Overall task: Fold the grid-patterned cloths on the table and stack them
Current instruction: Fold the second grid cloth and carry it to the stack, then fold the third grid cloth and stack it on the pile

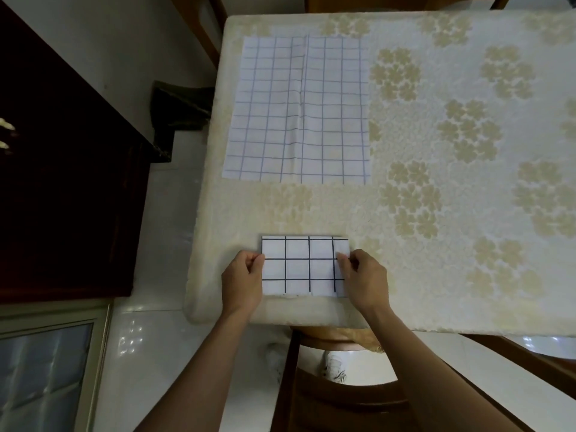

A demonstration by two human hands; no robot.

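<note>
A small folded white cloth with a bold black grid [304, 266] lies near the table's front edge. My left hand [244, 277] pinches its left edge. My right hand [363, 275] pinches its right edge, where a thin flap is lifted slightly. Farther back on the table a larger white cloth with a fine blue grid [297, 110] lies spread flat, with a crease running down its middle.
The table wears a cream tablecloth with tan flower clusters [452, 145]. A wooden chair [339, 397] stands below the front edge, between my arms. Left of the table are a dark wooden cabinet [62, 182] and white floor tiles.
</note>
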